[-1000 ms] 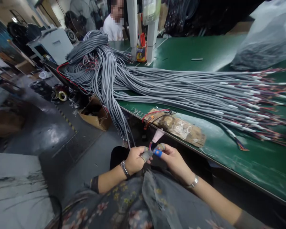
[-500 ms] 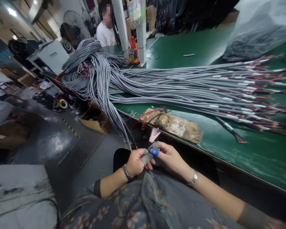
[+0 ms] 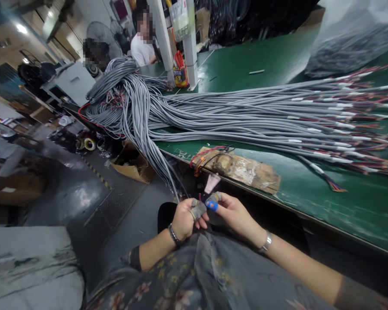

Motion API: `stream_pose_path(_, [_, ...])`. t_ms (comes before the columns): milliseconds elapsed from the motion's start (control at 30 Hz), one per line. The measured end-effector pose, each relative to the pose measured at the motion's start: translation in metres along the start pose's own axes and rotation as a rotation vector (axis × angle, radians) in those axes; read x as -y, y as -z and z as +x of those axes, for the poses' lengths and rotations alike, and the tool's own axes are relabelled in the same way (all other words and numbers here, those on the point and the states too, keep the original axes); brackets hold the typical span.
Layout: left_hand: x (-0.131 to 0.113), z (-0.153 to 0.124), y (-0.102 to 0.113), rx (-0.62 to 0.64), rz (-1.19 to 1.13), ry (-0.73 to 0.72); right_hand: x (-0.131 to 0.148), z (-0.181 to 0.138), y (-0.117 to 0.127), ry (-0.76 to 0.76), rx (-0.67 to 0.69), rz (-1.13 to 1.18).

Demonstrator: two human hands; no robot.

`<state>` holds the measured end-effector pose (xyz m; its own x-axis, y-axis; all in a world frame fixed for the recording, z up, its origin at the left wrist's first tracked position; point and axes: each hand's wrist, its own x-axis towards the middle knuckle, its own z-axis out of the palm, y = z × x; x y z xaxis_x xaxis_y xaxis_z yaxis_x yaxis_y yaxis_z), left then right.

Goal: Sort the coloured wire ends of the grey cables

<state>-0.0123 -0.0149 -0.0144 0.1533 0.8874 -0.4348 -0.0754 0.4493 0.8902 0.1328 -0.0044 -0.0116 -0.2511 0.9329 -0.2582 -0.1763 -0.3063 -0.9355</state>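
Note:
My left hand (image 3: 186,217) and my right hand (image 3: 234,213) meet above my lap, just off the green table's front edge. Both wear finger cots, grey on the left, one blue on the right. Their fingertips pinch together on the thin coloured wires at the end of a grey cable (image 3: 176,191) that hangs down from the table. A big bundle of grey cables (image 3: 233,116) lies across the green table (image 3: 358,206), its stripped coloured ends fanned out at the right. The hanging cables drape over the table's left corner.
A worn cardboard pad with wires (image 3: 242,170) lies on the table edge near my hands. A white post (image 3: 189,41), a small pot of tools (image 3: 180,75) and a plastic bag (image 3: 349,38) stand farther back. A cardboard box (image 3: 132,163) sits on the floor. Two people are at the far left.
My hands have stayed together on the wire ends, shifting only slightly. The view has drifted a little, so the table sits a bit further right and higher.

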Motion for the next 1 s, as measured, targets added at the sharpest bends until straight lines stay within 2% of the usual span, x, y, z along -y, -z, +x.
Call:
stream_pose_path(267, [0.003,0.000,0.001,-0.036,-0.080,-0.025,0.002,0.002,-0.002,0.001,-0.003,-0.009])
stream_pose_path(633, [0.010,-0.003,0.007,-0.059,0.045,-0.161,0.003,-0.001,-0.001,0.005,0.019,0.002])
stream_pose_path(867, [-0.002,-0.011,0.005,0.071,0.173,-0.075,0.009,0.003,0.009,-0.176,0.146,0.180])
stream_pose_path(1000, [-0.008,-0.013,0.001,0.113,0.216,-0.020,0.013,0.006,0.006,-0.128,0.124,0.116])
